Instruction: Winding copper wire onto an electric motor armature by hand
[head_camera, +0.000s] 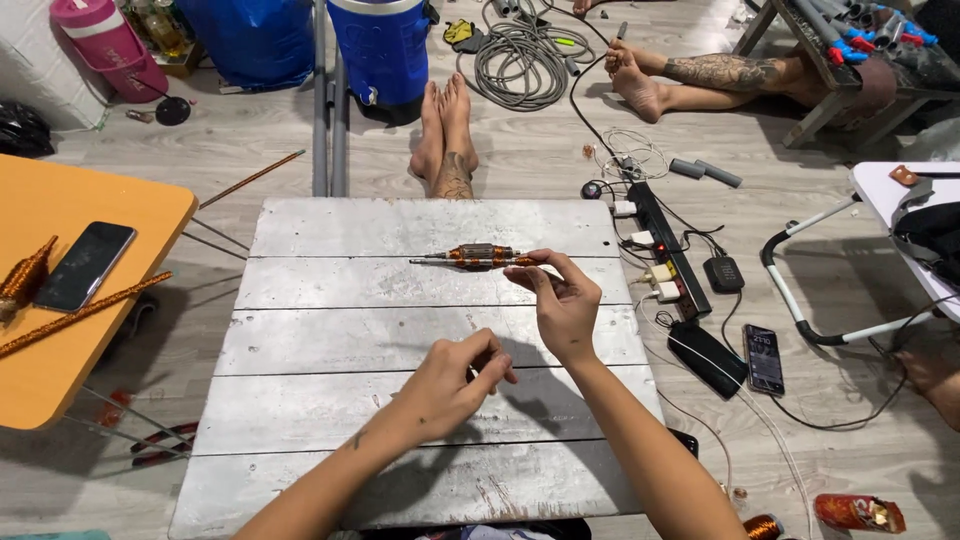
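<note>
The board (330, 330) is planks of wood with grey-white paint, matt and worn, with scratches near the front edge. The rotor (478, 257) in the right hand (562, 305) has a shiny metal shaft and glossy copper wire windings. The left hand (450, 385) pinches something small and dark, perhaps metal. The floor (540, 150) is pale wood, smooth. The table (60, 300) has a smooth orange top. The phone (84, 265) is glossy black glass.
</note>
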